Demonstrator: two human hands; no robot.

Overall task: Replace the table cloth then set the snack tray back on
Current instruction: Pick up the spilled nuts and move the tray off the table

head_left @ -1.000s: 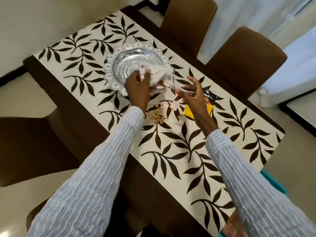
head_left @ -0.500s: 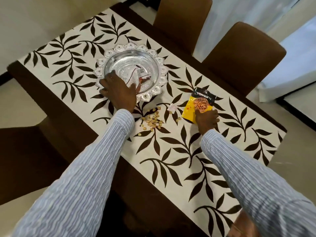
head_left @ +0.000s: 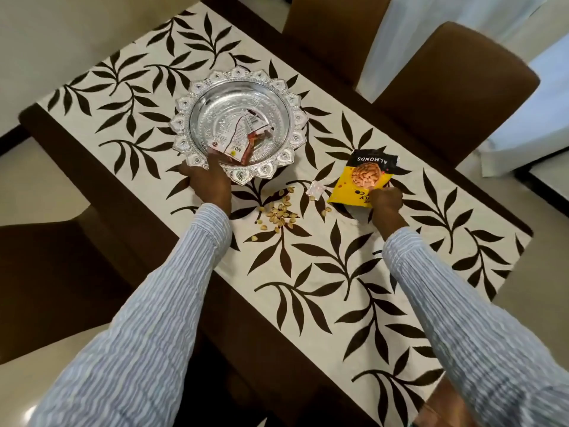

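Currently, the left hand (head_left: 212,183) grips the near rim of the ornate silver snack tray (head_left: 197,101) on the leaf-patterned cream table cloth (head_left: 332,272); the right hand (head_left: 385,200) pinches the yellow almond packet (head_left: 361,178). Clearing is in hand; loose nutshells (head_left: 278,214) likely need removal next.

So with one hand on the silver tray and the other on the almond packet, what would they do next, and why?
Probably lift the almond packet into the silver tray. The right hand already pinches its near edge, the left hand steadies the tray's rim, and the cloth cannot come off until loose things are cleared.
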